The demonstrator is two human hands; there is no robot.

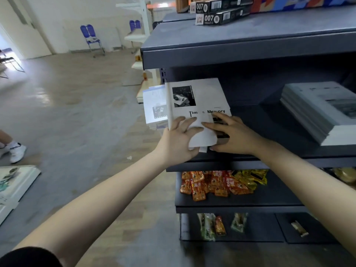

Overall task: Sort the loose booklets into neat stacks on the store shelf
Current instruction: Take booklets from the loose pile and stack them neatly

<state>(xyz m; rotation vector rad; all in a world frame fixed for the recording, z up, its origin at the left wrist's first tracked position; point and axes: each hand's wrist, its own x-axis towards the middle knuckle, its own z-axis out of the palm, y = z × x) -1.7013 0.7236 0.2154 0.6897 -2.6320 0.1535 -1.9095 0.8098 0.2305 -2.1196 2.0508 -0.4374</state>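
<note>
Both hands on top booklet: left hand fingers grip near edge, right hand fingers flat, pressing. Flatten curled cover, square with pile beneath on shelf.

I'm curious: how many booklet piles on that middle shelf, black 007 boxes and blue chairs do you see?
Booklet piles: 3 (Time & Memory pile, left pile, right pile)
Black 007 boxes: 2 (upper box, lower box)
Blue chairs: 2 (near chair, far chair)
Total: 7
</note>
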